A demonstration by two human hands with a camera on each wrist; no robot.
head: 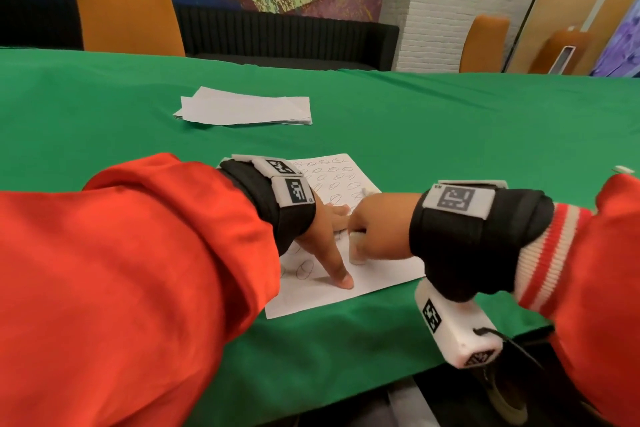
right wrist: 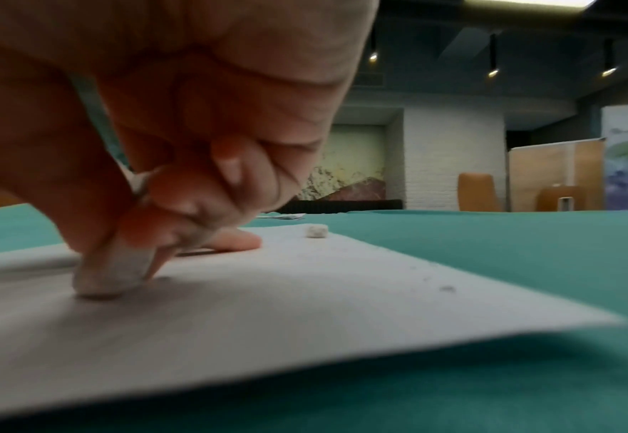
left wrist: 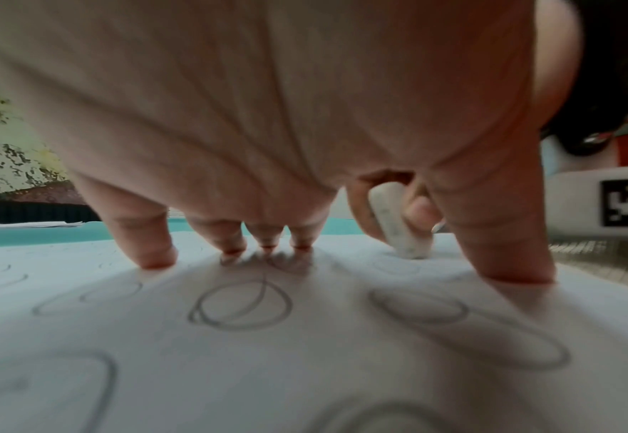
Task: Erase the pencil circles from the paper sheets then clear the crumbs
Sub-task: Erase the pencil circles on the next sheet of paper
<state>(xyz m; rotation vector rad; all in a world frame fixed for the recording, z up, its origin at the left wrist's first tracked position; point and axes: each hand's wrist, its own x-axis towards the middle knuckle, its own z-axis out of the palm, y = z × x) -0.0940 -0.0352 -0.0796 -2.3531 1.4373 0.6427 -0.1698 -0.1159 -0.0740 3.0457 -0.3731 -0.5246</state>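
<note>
Only wrist-side: perhaps eraser chunk (right wrist: 316,231).

The left hand (head: 320,236) is spread, its straight fingertips (left wrist: 156,257) and thumb pressing down. The right hand (head: 377,225) sits just beside it, fingers curled in a pinch around an eraser (head: 356,255). Both forearms wear red sleeves with black wrist bands.
</note>
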